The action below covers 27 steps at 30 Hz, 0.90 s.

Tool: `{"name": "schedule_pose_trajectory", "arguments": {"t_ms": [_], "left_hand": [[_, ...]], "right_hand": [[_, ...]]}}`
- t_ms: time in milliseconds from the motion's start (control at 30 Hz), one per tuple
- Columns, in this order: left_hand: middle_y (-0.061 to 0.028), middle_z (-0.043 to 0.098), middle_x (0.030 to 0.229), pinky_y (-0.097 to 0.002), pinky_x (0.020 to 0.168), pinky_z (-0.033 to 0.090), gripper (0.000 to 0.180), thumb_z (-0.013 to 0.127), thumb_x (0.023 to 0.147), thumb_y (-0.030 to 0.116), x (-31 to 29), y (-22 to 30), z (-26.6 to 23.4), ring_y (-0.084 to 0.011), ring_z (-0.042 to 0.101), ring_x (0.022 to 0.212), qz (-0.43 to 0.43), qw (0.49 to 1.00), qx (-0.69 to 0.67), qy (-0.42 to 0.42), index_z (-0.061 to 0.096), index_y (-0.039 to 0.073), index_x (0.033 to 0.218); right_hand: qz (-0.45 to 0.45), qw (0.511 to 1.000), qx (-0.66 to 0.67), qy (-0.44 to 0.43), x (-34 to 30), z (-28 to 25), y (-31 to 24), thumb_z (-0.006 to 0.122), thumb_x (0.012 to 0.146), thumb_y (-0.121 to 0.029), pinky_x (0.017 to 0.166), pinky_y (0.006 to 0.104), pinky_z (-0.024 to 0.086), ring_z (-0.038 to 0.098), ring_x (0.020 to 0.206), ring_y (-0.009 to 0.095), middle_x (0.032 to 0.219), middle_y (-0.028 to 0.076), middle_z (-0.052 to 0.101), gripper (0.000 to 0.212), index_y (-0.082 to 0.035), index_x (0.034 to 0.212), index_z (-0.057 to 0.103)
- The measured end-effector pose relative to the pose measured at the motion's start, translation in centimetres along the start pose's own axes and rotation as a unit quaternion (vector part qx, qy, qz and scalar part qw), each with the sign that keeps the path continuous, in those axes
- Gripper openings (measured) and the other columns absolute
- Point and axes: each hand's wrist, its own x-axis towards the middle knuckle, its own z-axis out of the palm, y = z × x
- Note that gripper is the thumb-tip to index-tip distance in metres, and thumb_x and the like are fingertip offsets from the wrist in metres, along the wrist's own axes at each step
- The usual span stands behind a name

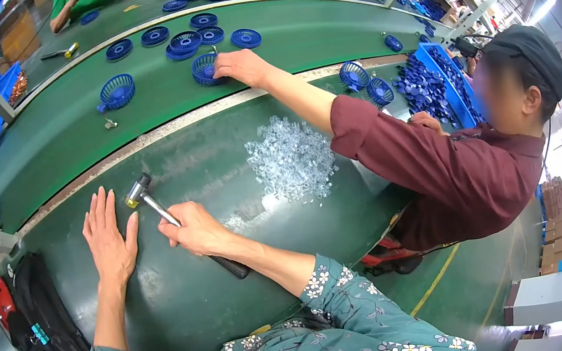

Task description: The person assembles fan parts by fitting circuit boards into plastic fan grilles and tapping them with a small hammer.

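Note:
My right hand (197, 229) is closed around the metal shaft of a small hammer (156, 206), with its head toward my left hand and its black grip end under my wrist. Flat on the green worktable (191, 303) rests my left hand (109, 235), fingers stretched out and holding nothing. A heap of small clear plastic pieces (292, 159) lies to the right of the hammer. Beyond the table edge, a co-worker's hand (241, 67) touches a blue round slatted basket-like part (205, 70) on the green conveyor belt.
Several blue slatted discs (185, 42) and another blue basket-like part (118, 92) lie on the belt. The co-worker (436, 154) stands close on my right, arm reaching across. Behind that arm, a blue crate (451, 83) stands among small blue parts. A black bag (48, 316) lies at the left edge.

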Motion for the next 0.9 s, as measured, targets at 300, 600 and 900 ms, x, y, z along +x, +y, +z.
{"name": "schedule_pose_trajectory", "arguments": {"t_ms": [300, 600, 900], "left_hand": [[-0.0111, 0.034, 0.155, -0.0479, 0.117, 0.021, 0.06, 0.056, 0.096, 0.034, -0.4, 0.4, 0.3, -0.029, 0.029, 0.144, -0.001, 1.0, 0.017, 0.006, 0.038, 0.005, 0.145], [-0.0111, 0.034, 0.154, -0.0477, 0.117, 0.02, 0.06, 0.057, 0.095, 0.034, -0.1, 0.1, 0.0, -0.0293, 0.03, 0.143, 0.001, 1.0, 0.014, 0.011, 0.039, 0.005, 0.145], [-0.011, 0.034, 0.155, -0.048, 0.117, 0.021, 0.06, 0.056, 0.096, 0.034, 0.1, 0.1, 0.0, -0.0295, 0.029, 0.143, 0.007, 0.999, 0.027, 0.017, 0.039, 0.005, 0.145]], "right_hand": [[0.023, 1.0, 0.008, -0.006, -0.4, -0.1, -0.1, 0.061, 0.092, -0.017, 0.035, 0.0283, 0.032, 0.046, 0.041, 0.009, 0.064, 0.005, 0.061, 0.017, 0.0, 0.094, 0.061], [0.033, 0.999, 0.032, -0.012, -0.4, -0.1, -0.6, 0.06, 0.094, -0.017, 0.035, 0.0274, 0.032, 0.045, 0.04, 0.008, 0.065, 0.004, 0.061, 0.017, 0.0, 0.095, 0.061], [0.004, 1.0, 0.014, -0.011, -0.3, -0.2, -0.7, 0.059, 0.093, -0.017, 0.034, 0.0278, 0.034, 0.048, 0.04, 0.01, 0.067, 0.007, 0.062, 0.018, 0.002, 0.094, 0.061]]}}
